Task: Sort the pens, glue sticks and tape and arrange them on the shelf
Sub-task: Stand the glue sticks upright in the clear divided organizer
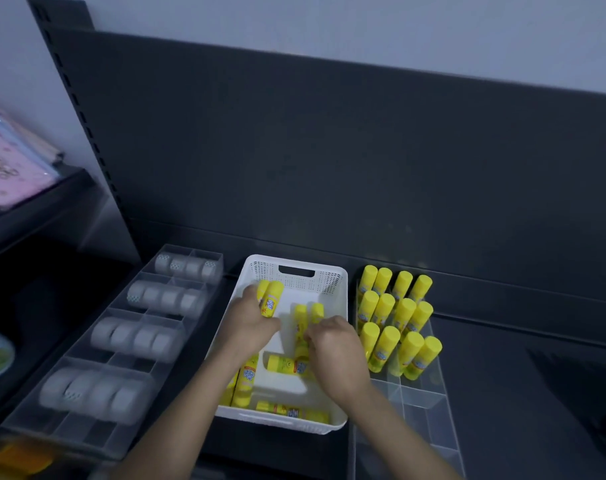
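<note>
ok, right hand (pixel 332 348) clutches two glue sticks (pixel 308 315), left hand (pixel 251 317) clutches another pair (pixel 271 299), caps pointing far; clear rack (pixel 420 400) sits just right, closer to right hand.

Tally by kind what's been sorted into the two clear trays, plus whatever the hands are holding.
Tape rolls, left tray: 16 (blurred, four per row)
Glue sticks standing, right tray: 12
Held glue sticks: 4, two in the left hand, two in the right hand
Total: 32
Loose sticks in the white basket are partly hidden, so not counted.
</note>
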